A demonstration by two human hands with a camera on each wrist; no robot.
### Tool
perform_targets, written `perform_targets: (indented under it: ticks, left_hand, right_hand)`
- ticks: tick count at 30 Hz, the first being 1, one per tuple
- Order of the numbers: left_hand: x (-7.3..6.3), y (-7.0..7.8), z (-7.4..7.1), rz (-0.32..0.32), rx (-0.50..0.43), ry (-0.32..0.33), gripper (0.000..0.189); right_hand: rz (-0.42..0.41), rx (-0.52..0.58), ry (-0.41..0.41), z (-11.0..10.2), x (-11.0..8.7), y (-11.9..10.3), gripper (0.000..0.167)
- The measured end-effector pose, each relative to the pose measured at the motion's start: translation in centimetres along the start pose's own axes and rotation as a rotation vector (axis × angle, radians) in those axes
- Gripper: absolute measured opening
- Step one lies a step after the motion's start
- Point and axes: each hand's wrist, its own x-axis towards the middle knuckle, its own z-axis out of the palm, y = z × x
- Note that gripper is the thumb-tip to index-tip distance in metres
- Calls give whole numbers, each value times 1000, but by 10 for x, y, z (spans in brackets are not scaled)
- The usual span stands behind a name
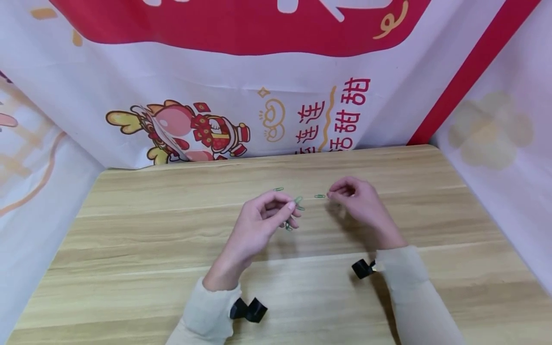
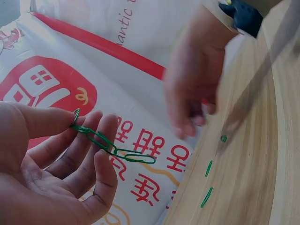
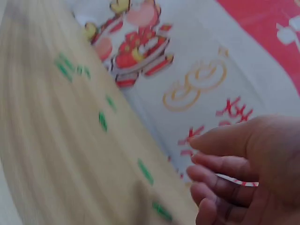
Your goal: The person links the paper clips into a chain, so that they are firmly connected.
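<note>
My left hand (image 1: 263, 218) is raised over the table, pinching a short chain of green paper clips (image 2: 98, 138) between thumb and fingers. In the left wrist view the links run across the fingers, and the last one hangs past the fingertips. My right hand (image 1: 355, 199) is to the right, low over the wood, its fingertips right beside a loose green paper clip (image 1: 319, 196). The right wrist view has this hand's fingers (image 3: 220, 140) loosely bent, a small gap between thumb and index finger, with nothing seen between them.
Another paper clip (image 1: 278, 189) lies on the wooden table (image 1: 151, 230) behind my left hand. More green clips (image 3: 145, 172) are scattered along the table in the blurred right wrist view. A printed cloth (image 1: 258, 72) hangs at the table's back edge. Each sleeve carries a small black camera (image 1: 256, 310).
</note>
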Motion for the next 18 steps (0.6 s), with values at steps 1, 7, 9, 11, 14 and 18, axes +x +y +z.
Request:
perform_targets:
  ticks: [1, 7, 9, 11, 14, 18]
  left_hand:
    - [0, 0, 0, -1, -12, 5, 21]
    - [1, 1, 1, -1, -71, 49, 18]
    - [1, 1, 0, 1, -89, 64, 20]
    - [0, 1, -1, 0, -104, 77, 20]
    - [0, 1, -1, -7, -112, 90, 20]
    - [1, 0, -1, -10, -117, 103, 18]
  right_hand:
    - [16, -36, -16, -1, 1, 6, 26]
    - [-8, -229, -53, -1, 4, 32, 27]
    - [-44, -277, -38, 1, 5, 36, 21]
    - [-70, -299, -25, 3, 5, 38, 15]
    - [-77, -311, -12, 5, 5, 40, 5]
    - [-59, -327, -11, 6, 5, 40, 3]
